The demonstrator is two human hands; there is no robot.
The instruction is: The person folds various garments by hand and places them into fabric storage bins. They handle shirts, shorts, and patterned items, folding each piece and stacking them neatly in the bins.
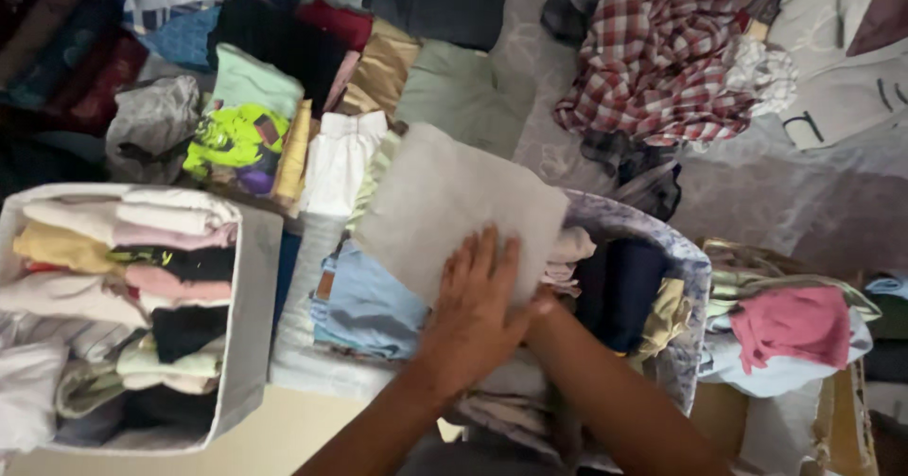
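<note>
A folded pale grey cloth (454, 197) lies tilted over the middle fabric basket (683, 266). My left hand (476, 308) presses flat on its near edge with the fingers spread. My right hand (542, 303) comes in from the right and slips under my left hand and the cloth. Only its wrist and a bit of thumb show, so its grip is hidden. The basket under the cloth holds upright folded clothes: light blue (364, 301), dark navy (624, 282) and yellowish pieces.
A white bin (252, 282) at left is packed with folded pink, white, yellow and black clothes. Stacks of folded clothes lie beyond, with a red plaid shirt (662, 60) heaped at back right. A pink garment (793, 325) tops a pile at right, next to a cardboard box (845, 419).
</note>
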